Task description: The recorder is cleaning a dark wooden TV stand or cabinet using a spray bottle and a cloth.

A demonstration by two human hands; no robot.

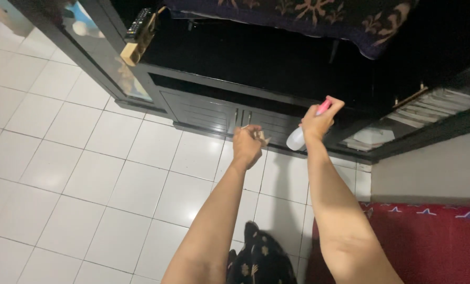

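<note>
My right hand (pixel 319 120) grips a small clear spray bottle (pixel 297 139) with a pink trigger top (pixel 324 107), held up at the front edge of the black cabinet (pixel 208 108). My left hand (pixel 247 144) is closed into a loose fist just left of the bottle, in front of the cabinet's lower doors. Something thin and pale sticks out of that fist, and I cannot tell what it is. Both forearms reach forward from the bottom of the view.
A dark patterned cloth (pixel 319 18) drapes over the cabinet top. A remote control (pixel 138 23) lies on its left side. Stacked papers (pixel 435 102) fill a right-hand shelf. White floor tiles (pixel 87 158) spread to the left; a red patterned mat (pixel 429 242) lies at right.
</note>
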